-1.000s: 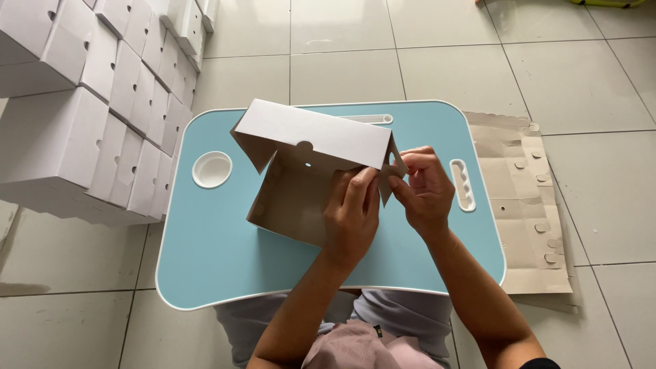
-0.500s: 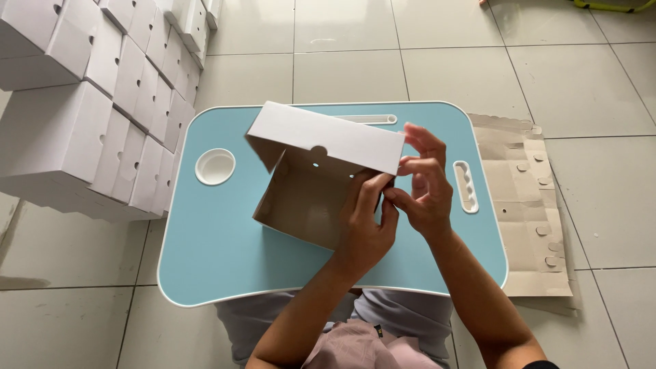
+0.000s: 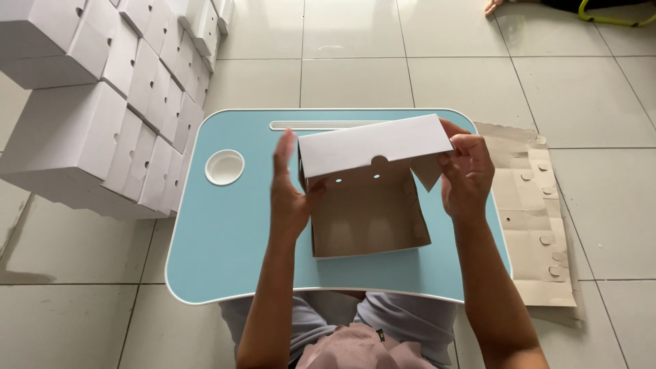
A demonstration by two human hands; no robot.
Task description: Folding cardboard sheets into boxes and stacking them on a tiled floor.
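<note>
— What do we see from the head view?

— A cardboard box (image 3: 369,205) on our light-blue lap table (image 3: 225,239), lid half raised. Our left hand (image 3: 288,195) presses flat against its left wall, fingers unclenched. Our right hand (image 3: 467,174) pinches the lid's right corner.

— Around it?

— Stacked white boxes (image 3: 102,102) left, flat cardboard blanks (image 3: 533,212) right, on the tiled floor (image 3: 581,89).

Counts on and around the tray table

One open box (image 3: 369,205), one blue table (image 3: 225,239), two hands, one stack of flat cardboard (image 3: 533,219), and many folded white boxes (image 3: 102,116), too many to count.
</note>
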